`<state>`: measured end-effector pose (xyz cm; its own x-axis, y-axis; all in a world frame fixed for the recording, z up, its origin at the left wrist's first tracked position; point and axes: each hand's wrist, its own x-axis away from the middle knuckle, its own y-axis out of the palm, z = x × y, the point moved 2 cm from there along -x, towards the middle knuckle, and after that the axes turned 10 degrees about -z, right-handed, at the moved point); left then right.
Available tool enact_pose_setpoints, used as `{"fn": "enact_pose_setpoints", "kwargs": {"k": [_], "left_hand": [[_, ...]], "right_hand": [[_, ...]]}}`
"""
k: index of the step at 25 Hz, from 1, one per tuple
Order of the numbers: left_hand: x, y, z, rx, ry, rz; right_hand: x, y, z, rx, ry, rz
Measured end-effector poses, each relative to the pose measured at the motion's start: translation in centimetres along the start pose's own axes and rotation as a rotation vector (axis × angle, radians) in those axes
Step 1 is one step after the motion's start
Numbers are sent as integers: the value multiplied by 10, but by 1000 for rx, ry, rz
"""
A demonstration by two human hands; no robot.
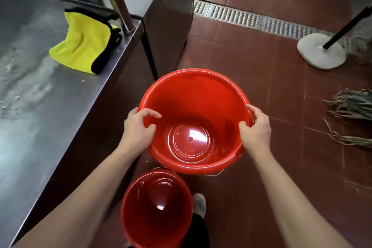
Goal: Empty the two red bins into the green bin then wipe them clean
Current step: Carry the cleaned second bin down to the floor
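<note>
We hold a round red plastic bin (193,121) by its rim, left hand (136,129) and right hand (255,129) gripping opposite sides, apparently above the floor. A second red plastic bin (155,209) sits just below it; a yellow cloth (82,46) lies up-left on the steel counter (40,117).

— Where are the arms?
— Both bare forearms reach forward and down, well apart.
— And the hands?
— The left hand (138,129) grips the left rim of a red bin (193,106), fingers (153,115) curled inside. The right hand (255,129) grips its right rim.
</note>
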<state>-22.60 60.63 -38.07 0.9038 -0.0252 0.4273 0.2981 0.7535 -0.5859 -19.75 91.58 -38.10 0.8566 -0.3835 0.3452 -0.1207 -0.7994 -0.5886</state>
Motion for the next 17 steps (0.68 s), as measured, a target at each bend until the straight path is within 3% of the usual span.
{"fn": "enact_pose_setpoints", "kwargs": {"k": [17], "left_hand": [[-205,158,-191,67,-158,20]], "right_hand": [[-208,202,171,-36,28,-169]]}}
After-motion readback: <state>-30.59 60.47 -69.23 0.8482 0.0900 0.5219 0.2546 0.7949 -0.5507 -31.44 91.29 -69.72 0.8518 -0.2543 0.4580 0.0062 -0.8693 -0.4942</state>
